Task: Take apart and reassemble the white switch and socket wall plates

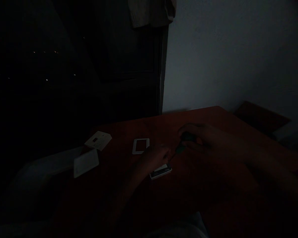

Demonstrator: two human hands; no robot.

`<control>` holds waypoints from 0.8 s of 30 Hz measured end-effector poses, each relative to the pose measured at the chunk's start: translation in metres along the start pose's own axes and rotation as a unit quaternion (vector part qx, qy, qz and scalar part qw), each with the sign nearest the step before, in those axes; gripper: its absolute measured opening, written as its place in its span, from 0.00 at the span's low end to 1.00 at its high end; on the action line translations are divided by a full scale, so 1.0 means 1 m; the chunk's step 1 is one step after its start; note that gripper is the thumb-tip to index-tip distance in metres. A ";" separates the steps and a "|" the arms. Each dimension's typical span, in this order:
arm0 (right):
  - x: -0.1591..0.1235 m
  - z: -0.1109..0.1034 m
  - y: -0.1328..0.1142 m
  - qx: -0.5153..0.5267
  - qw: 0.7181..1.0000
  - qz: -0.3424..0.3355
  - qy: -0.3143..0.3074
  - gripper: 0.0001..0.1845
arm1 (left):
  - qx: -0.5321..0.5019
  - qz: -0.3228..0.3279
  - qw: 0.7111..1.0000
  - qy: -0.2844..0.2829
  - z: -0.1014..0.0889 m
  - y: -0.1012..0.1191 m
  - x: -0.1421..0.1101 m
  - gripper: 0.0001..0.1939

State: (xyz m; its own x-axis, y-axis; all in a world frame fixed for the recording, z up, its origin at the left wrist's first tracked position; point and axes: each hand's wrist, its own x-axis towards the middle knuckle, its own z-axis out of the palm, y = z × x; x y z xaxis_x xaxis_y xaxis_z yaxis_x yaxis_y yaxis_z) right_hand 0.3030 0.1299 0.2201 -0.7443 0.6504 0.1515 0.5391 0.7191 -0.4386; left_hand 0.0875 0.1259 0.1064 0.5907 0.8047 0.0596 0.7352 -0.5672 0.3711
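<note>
In the dim light, my right hand [201, 135] is wrapped round the dark green handle of a screwdriver [181, 147]. Its thin shaft slants down to the left, toward the fingers of my left hand [159, 154]. Those fingers are curled together; what they pinch, if anything, is hidden. Just below them lies a small white-edged device [161, 172] with a dark inside, its far part covered by my left hand. A white rectangular frame [137, 152] lies flat behind my left wrist, with the table showing through its opening.
The reddish table [188, 115] reaches back to a pale wall [225, 59]. At its left edge are a white box [99, 140] with a dark cutout and a white rectangular plate [86, 162]. Cloth [151, 13] hangs above a dark doorway or window. A dark reddish surface [263, 115] stands beyond the table's right edge.
</note>
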 end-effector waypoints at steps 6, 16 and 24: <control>0.001 -0.001 -0.002 -0.003 1.000 0.004 -0.015 0.10 | -0.030 -0.012 0.999 0.004 -0.001 0.002 -0.001 0.05; 0.000 -0.002 -0.006 0.010 1.000 -0.003 -0.015 0.11 | -0.080 -0.024 0.996 0.011 0.001 0.000 -0.005 0.08; 0.000 -0.001 -0.006 0.001 1.000 -0.013 -0.013 0.10 | -0.120 -0.027 0.992 0.028 0.002 0.000 -0.013 0.12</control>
State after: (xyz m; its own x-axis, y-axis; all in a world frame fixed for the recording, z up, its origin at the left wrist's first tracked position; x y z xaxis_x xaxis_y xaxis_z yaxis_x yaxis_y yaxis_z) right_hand 0.3004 0.1258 0.2237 -0.7681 0.6250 0.1391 0.5185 0.7347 -0.4375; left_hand 0.0807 0.1153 0.1043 0.5285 0.8450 0.0821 0.6606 -0.4700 0.5854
